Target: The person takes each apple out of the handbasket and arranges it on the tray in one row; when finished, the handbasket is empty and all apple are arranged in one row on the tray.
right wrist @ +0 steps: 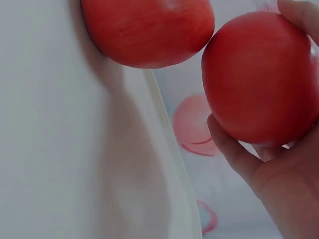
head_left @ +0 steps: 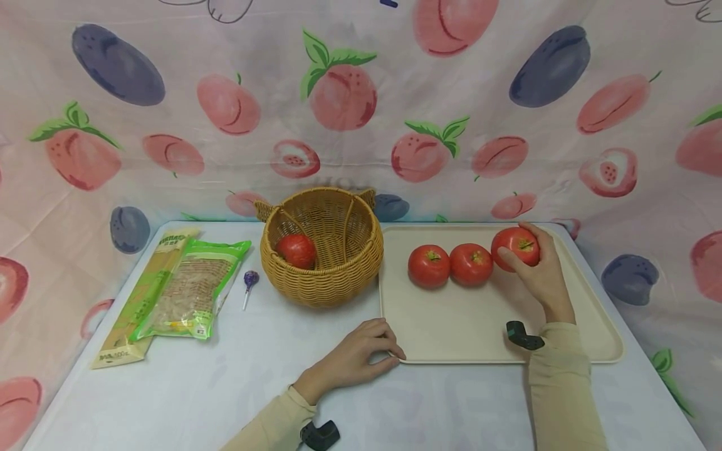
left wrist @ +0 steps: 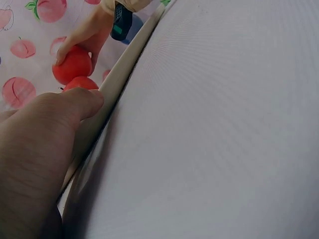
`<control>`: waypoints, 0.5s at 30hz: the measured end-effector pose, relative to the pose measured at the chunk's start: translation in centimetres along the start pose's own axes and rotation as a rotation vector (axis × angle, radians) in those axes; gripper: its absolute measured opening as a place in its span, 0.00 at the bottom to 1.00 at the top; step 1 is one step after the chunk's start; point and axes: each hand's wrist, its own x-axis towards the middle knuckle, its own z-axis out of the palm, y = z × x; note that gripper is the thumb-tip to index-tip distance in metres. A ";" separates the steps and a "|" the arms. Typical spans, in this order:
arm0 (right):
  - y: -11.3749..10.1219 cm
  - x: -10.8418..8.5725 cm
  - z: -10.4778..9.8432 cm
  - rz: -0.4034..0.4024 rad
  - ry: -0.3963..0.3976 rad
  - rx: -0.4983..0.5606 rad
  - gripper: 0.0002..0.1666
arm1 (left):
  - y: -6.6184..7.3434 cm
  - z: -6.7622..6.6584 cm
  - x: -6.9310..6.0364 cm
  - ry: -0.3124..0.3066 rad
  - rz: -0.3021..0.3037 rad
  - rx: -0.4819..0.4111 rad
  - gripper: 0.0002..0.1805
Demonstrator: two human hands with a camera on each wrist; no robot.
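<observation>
"How's the right hand [head_left: 538,272]?"
"Forearm stretched forward, thumb and fingers pinching a tomato [head_left: 513,245] over the tray's [head_left: 451,329] far side, just beside another tomato [head_left: 470,265]."
"The left hand [head_left: 361,354]?"
"Relaxed, fingers loosely bent, at the tray's near-left corner."

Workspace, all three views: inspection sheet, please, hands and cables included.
Surface: pale-covered table; tray on its right side.
Job's things: one red fruit inside the wicker basket; on the tray, left fruit and middle fruit; right fruit held.
Clutter: long packet, green-edged packet overlapping it, lollipop; all left of the basket.
Hands: left hand touches the tray's near-left corner; right hand grips the right fruit.
Cables: nothing seen.
Surroundings: fruit-print cloth behind and beside the table.
</observation>
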 end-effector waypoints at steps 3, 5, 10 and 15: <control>0.4 0.1 0.0 0.007 -0.007 0.002 0.43 | 0.0 0.0 0.0 0.000 -0.002 -0.001 0.05; 0.6 0.1 -0.1 0.022 -0.015 0.003 0.44 | 0.0 0.0 0.0 0.001 -0.001 -0.002 0.05; 1.4 0.2 -0.1 0.065 -0.040 0.006 0.45 | 0.1 -0.1 0.0 0.000 -0.005 -0.011 0.05; 2.1 0.1 -0.1 0.110 -0.079 0.012 0.46 | 0.0 -0.1 0.0 0.003 0.007 0.005 0.05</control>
